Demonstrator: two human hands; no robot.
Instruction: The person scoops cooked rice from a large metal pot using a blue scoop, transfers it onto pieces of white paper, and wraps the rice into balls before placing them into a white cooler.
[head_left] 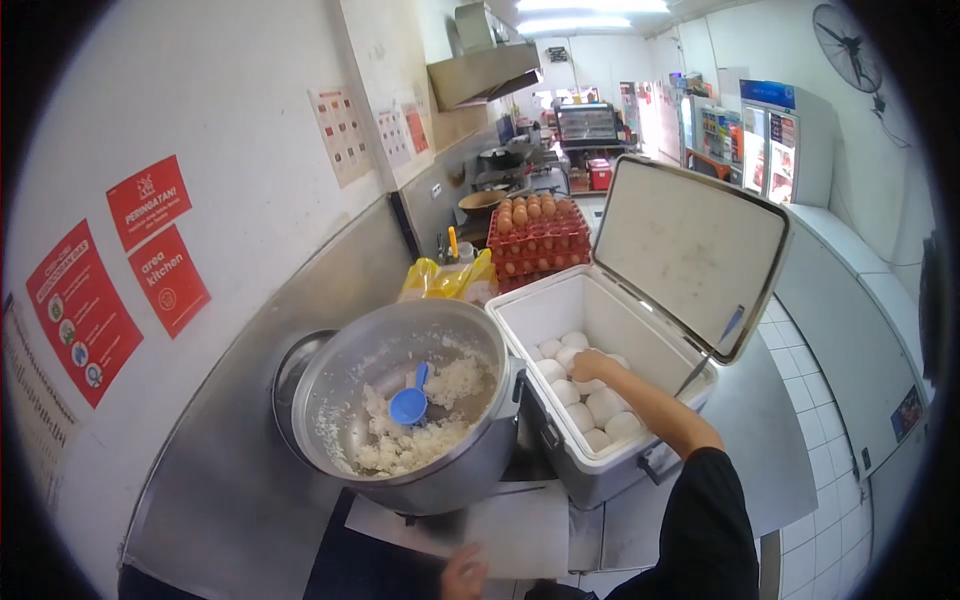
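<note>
My right hand [592, 368] reaches into a white-lined cooler box [540, 300], its fingers closed at the top of a white round bundle. Several more white round bundles [605, 406] lie packed around it in the box. At the lower edge, my left hand [463, 577] is partly cut off and a little blurred. Its fingers look loosely apart, beside a white paper sheet [520, 530] on the counter. To the left of the box stands a large metal pot [320, 400] with cooked white rice [410, 450] in it. A blue scoop [408, 405] rests on the rice.
The cooler's lid [690, 250] stands raised on the right. Behind the pot are stacked red trays of brown eggs [540, 240] and a yellow plastic bag [445, 280]. A round metal lid [290, 370] is tucked at the pot's left, near the wall.
</note>
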